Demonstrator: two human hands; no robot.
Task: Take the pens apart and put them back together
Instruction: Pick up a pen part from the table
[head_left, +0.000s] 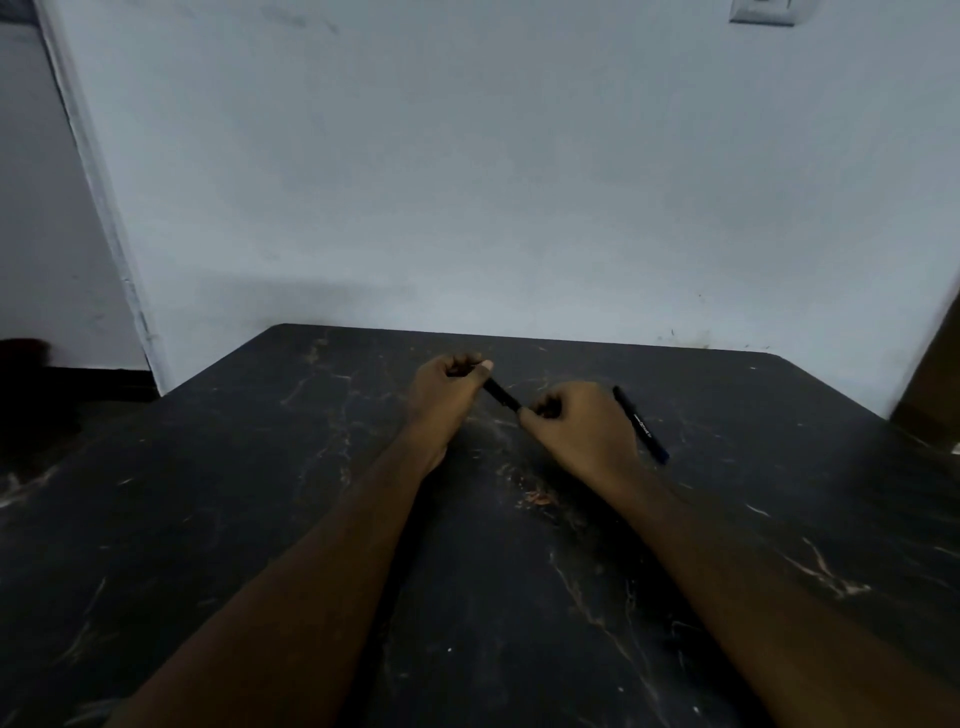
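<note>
Two pens are all I can make out on the dark, scratched worktop, and neither looks finished with. One black pen is held up between both hands near the middle of the worktop, somewhat toward its far edge: the left hand is curled around one end with the thumb pressed along the barrel, and the right hand is pinched closed on the other end, so only a short dark stretch shows between the two fists. From where I stand that grip reads as a pull or a twist about to part cap from barrel, or equally a push to seat them together; the light is dim and I cannot tell whether the joint is closed or already open. The second pen, dark with a bluish end and a line of pale print, lies flat on the worktop just beside the right hand, on the side toward the right edge, angled from the far edge back toward the near one. It looks whole and nobody is touching it. I see no loose caps, refills or springs lying about anywhere, which suggests the work sits at an early stage, or between pens: at best one pen is in hand, and the other remains to be handled, as far as I can judge.
</note>
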